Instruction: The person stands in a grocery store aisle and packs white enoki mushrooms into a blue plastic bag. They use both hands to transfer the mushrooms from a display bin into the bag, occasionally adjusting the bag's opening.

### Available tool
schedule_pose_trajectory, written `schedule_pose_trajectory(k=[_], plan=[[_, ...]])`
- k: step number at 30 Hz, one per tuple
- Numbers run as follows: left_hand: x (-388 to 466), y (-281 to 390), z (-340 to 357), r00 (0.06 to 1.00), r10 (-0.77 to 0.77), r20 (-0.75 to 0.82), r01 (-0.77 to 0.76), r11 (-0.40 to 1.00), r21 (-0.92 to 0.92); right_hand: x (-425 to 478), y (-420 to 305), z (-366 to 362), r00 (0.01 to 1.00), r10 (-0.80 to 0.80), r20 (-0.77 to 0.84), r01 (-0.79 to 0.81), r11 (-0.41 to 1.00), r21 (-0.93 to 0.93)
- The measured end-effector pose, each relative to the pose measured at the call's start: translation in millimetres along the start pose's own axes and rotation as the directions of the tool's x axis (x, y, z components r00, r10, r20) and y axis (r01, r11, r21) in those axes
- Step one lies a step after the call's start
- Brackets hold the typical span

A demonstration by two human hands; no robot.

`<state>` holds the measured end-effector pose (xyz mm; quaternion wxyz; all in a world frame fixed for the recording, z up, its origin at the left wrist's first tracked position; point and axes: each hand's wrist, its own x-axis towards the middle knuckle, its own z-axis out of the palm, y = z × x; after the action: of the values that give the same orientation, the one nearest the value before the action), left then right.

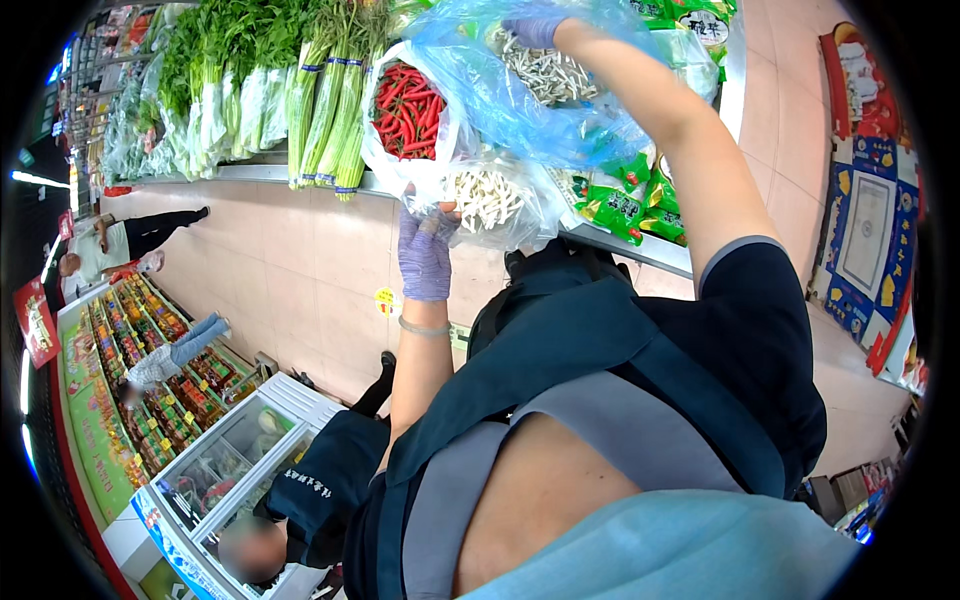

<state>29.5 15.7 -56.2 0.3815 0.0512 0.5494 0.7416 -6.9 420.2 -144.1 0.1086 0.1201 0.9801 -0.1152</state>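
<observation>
My left hand [426, 251], in a purple knit glove, pinches the near-left edge of a clear plastic bag [536, 217]. Thin pale pieces [487, 196], perhaps mushrooms, fill that bag. Just beyond my left fingers stands a white plastic bag [381, 161] of red chili peppers [409, 112]. My right arm reaches across to a blue plastic bag [480, 82]. There my right hand [534, 31], also gloved, lies at the far side of thin greyish pieces [551, 71], perhaps small dried fish. Its fingers are partly hidden, so their grip is unclear.
Bundled celery [330, 120] and leafy greens [232, 75] lie along the metal-edged counter [277, 172]. Green printed packets [615, 206] sit at its right. A co-worker [322, 480] is behind me beside a glass-topped freezer [232, 457]. Two other people are farther off at the left.
</observation>
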Motion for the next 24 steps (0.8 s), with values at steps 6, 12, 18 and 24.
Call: schedule_pose_trajectory(k=[6, 12, 18, 24], plan=[[-3.6, 0.6, 2.9, 1.0, -0.004, -0.013, 0.004, 1.0, -0.002, -36.1, 18.1, -20.5, 0.985, 0.015, 0.172, 0.009, 0.99, -0.139], [-1.2, -6.0, -0.2, 1.0, -0.022, 0.005, 0.022, 1.0, -0.02, -65.3, 32.9, 35.7, 0.92, 0.392, -0.001, -0.387, 0.908, 0.158], [-3.1, -5.7, 4.2, 0.999, -0.033, -0.021, 0.032, 0.999, -0.044, -85.8, -30.9, 36.3, 0.887, 0.438, -0.143, -0.407, 0.89, 0.204], [-2.1, -4.3, 1.9, 1.0, -0.005, -0.022, 0.004, 0.999, -0.051, -86.6, -5.9, 33.4, 0.909, 0.418, 0.006, -0.349, 0.753, 0.558]])
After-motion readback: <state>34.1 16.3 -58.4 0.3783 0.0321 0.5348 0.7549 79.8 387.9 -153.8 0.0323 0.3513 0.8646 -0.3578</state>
